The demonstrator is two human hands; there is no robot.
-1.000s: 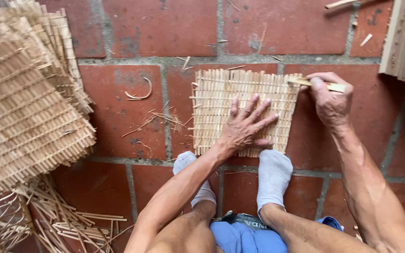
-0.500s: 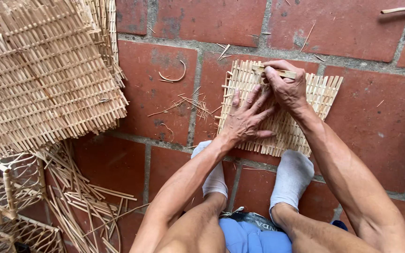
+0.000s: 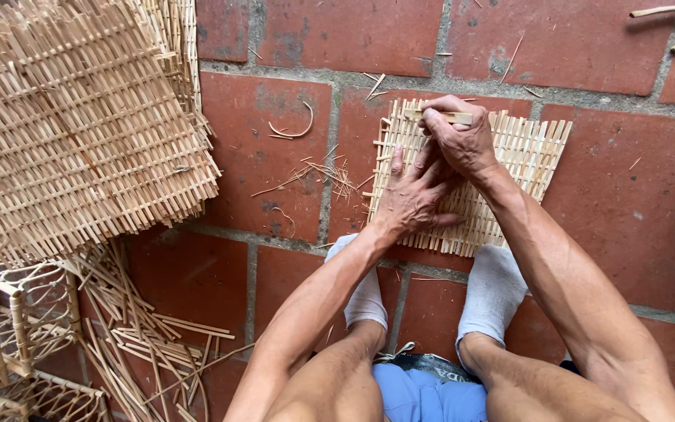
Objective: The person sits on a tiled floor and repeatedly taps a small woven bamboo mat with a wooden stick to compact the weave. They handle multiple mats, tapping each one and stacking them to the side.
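Upper centre of frame: left hand [image 3: 409, 195] spread flat on woven reed mat [image 3: 537, 148] on brick floor [image 3: 634, 203], right hand [image 3: 458, 141] pinching short stick [image 3: 445, 117]; keep mat firmly pressed down.

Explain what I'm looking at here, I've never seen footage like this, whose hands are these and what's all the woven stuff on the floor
The camera sits on a person's head and looks down, so both arms, the knees and two white socks are that person's own. They sit on a red brick floor. A small woven mat of thin pale slats lies in front of the feet. The left hand presses flat on it. The right hand holds a short flat wooden stick against the mat's far edge. At left lies a stack of bigger woven panels, with loose strips below.
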